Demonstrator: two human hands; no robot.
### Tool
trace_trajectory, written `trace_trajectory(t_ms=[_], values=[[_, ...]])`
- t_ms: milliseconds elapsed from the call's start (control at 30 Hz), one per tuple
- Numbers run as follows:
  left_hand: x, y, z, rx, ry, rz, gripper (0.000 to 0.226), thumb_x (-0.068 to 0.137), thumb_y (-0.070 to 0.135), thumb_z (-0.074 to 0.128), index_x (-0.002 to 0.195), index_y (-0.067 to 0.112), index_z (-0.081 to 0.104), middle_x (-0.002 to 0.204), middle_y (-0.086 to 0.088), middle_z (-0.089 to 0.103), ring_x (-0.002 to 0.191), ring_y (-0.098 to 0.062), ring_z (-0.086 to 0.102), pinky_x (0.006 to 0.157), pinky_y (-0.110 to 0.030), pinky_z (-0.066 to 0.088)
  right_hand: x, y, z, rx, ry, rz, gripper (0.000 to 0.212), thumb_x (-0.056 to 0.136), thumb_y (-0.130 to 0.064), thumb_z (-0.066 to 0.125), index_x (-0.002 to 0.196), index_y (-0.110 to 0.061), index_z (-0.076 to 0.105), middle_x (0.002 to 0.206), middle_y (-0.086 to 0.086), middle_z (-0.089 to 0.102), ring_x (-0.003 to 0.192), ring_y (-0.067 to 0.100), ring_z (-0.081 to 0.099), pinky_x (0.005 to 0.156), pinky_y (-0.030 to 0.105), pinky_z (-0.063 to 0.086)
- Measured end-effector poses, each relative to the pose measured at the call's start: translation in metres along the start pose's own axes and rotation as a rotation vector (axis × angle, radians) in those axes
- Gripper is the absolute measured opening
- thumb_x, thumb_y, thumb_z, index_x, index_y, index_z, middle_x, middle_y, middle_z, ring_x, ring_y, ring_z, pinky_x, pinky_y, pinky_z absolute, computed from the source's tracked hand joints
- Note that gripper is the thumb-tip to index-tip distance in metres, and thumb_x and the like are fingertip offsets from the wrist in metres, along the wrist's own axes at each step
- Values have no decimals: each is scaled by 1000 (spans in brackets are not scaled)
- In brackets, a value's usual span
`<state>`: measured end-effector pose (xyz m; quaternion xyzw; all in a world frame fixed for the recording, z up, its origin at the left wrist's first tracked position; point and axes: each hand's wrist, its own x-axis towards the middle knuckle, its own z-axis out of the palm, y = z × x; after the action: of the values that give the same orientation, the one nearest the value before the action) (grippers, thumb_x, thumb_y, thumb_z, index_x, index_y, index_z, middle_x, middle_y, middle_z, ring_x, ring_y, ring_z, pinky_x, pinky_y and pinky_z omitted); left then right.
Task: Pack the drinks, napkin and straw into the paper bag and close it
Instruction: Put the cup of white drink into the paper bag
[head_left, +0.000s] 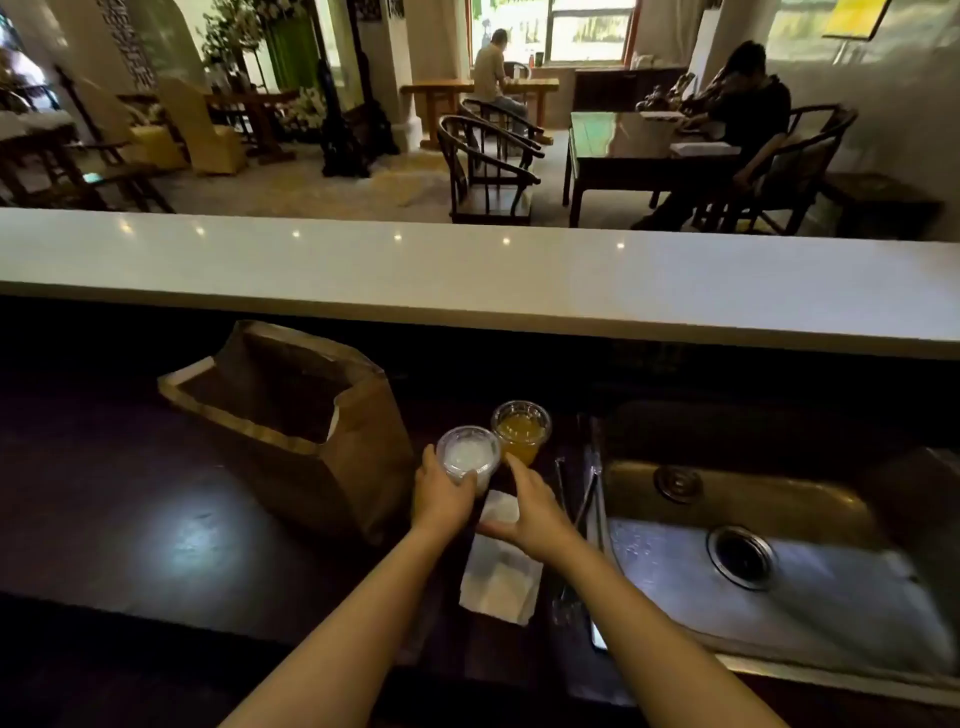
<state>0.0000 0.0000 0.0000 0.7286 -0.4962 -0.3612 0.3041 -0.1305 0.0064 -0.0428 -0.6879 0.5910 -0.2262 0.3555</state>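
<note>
A brown paper bag (332, 467) stands open on the dark counter, mouth up. Right of it stand two clear lidded cups, one with a white drink (466, 456) and one with an orange drink (522, 428), touching each other. My left hand (442, 496) wraps around the white drink from the left. My right hand (535, 512) reaches toward the orange drink with fingers apart, its fingertip at the cup's base. A white napkin (501, 584) lies flat under my right wrist. Thin wrapped straws (582, 506) lie beside the sink edge.
A steel sink (779, 566) fills the right side, its rim close to the straws. A raised white bar top (467, 270) runs across behind the work counter. Beyond it are dark wooden chairs, tables and two seated people.
</note>
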Motion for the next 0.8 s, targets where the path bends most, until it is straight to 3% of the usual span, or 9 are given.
trace_trajectory(t_ms=[200,400,600,700,800], values=[[32,-8,15,-216,6,-131,74,88,19,56,145,13,9,147,-19,32,131,-34,38,104,-41,38,29,4,19,111,60,34,107,71,-20,79,149,-24,5,154,7,20,141,26,25,113,42,32],[47,-16,19,-415,-62,-141,50,88,10,52,135,13,33,132,-14,48,115,-27,51,85,-32,46,47,4,34,191,147,-9,92,78,-9,70,148,-26,11,149,6,34,133,19,40,106,36,42],[43,-16,18,-452,-28,-135,44,90,8,50,131,14,37,129,-12,50,110,-23,52,80,-28,44,48,-8,36,245,269,5,73,82,-7,65,144,-18,27,139,9,46,126,21,48,96,23,41],[33,-10,9,-467,-21,-82,45,90,7,50,133,14,37,129,-10,51,106,-18,51,78,-25,45,40,-17,27,209,253,-36,78,84,-11,65,148,-16,20,147,8,38,133,20,40,99,20,36],[16,0,-6,-502,-40,3,45,91,8,48,134,16,38,125,-5,52,102,-12,52,66,-13,44,30,-28,7,204,204,-67,83,83,-14,67,149,-16,15,152,6,29,137,18,33,99,18,31]])
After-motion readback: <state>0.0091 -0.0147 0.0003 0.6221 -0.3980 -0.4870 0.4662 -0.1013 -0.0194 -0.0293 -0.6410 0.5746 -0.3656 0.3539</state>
